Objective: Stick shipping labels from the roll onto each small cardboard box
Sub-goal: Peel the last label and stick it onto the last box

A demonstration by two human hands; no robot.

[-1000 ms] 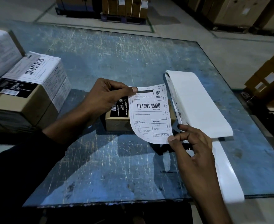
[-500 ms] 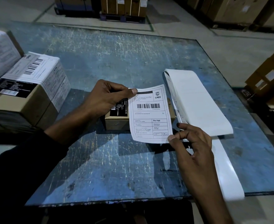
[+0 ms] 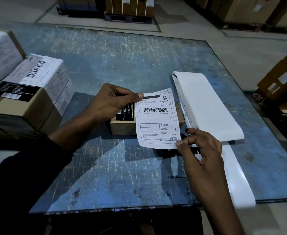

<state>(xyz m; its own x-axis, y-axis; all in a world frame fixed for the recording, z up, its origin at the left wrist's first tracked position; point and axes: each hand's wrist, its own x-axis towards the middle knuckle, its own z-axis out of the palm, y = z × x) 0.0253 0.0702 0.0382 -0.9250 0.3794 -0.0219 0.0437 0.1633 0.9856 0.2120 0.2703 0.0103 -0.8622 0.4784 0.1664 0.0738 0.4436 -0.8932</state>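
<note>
A white shipping label with a barcode and "CRED" print hangs over a small cardboard box at the table's middle. My left hand pinches the label's top left corner and lies over the box's top. My right hand pinches the label's bottom right corner between thumb and fingers. The label covers most of the box, whose black sticker shows at the left. The folded stack of label backing lies just right of the box, with a loose white strip trailing toward the front edge.
The scratched blue table carries larger labelled cardboard boxes stacked at its left edge. More cartons on pallets stand on the floor behind, and brown cartons stand at the right.
The label has flattened out and its lower edge has straightened. Both hands stay at the same corners and have hardly moved.
</note>
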